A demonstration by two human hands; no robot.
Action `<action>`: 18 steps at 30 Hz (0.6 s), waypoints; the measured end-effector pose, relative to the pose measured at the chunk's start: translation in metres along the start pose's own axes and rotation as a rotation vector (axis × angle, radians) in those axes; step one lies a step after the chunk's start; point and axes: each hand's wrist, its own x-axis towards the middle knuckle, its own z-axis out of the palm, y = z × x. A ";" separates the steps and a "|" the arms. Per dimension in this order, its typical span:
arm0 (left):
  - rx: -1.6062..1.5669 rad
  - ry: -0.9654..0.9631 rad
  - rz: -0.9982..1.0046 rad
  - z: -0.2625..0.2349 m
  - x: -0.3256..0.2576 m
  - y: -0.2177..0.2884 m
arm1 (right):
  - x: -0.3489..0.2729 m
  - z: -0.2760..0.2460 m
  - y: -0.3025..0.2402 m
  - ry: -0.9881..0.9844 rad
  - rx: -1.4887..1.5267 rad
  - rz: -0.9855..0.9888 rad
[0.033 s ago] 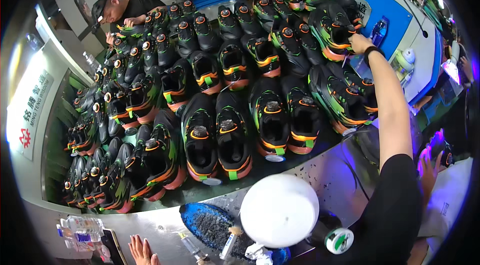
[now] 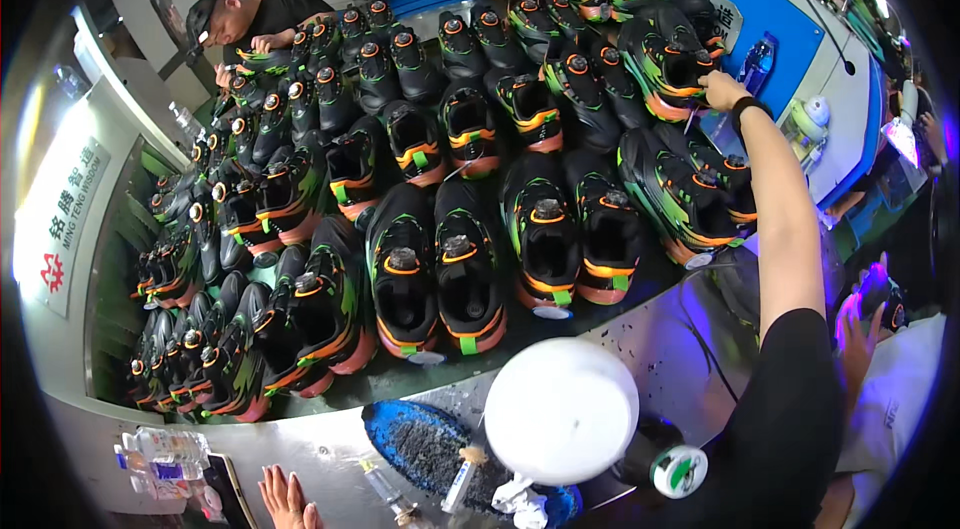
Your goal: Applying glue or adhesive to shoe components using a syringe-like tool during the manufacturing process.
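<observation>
At the far right of the bench, my right hand [image 2: 722, 91] grips the heel end of a black running shoe [image 2: 655, 69] with green and orange trim. Its thumb and fingers close on the heel, partly hidden by the shoe's rim. My left hand [image 2: 287, 501] lies at the lower edge over the metal ledge [image 2: 310, 439], fingers stretched and holding nothing. Rows of similar black shoes [image 2: 470, 289], many with a round lace dial, stand between the hands and the far side. A pair of shoes [image 2: 690, 194] sits just below my right hand.
On the ledge are a white round lamp or dome [image 2: 562, 411], a blue tray [image 2: 400, 414] of dark crumbs, syringes [image 2: 462, 479], crumpled tissue [image 2: 520, 501], a green-and-white lidded jar [image 2: 680, 472], a phone [image 2: 230, 494] and plastic bottles [image 2: 170, 459]. Two people work across the bench; another person's hand [image 2: 860, 334] is at right.
</observation>
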 end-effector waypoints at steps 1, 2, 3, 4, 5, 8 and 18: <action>0.001 0.006 0.005 0.001 0.000 0.000 | -0.004 -0.004 0.003 0.017 0.078 -0.037; 0.018 0.013 0.013 0.002 0.000 0.000 | -0.010 -0.007 0.006 0.005 0.074 -0.029; 0.035 0.021 0.021 0.003 0.000 0.000 | -0.016 -0.010 0.009 -0.006 0.069 -0.020; 0.039 0.053 0.030 0.006 -0.001 -0.002 | -0.022 -0.015 0.013 0.095 0.105 -0.105; 0.078 0.100 0.090 0.010 -0.001 -0.005 | -0.026 -0.025 0.017 0.133 0.142 -0.194; 0.062 0.124 0.116 0.018 -0.001 -0.011 | -0.043 -0.078 0.015 0.025 0.108 -0.326; -0.041 0.217 0.030 0.027 -0.003 -0.010 | -0.241 -0.291 -0.033 0.141 0.078 -0.384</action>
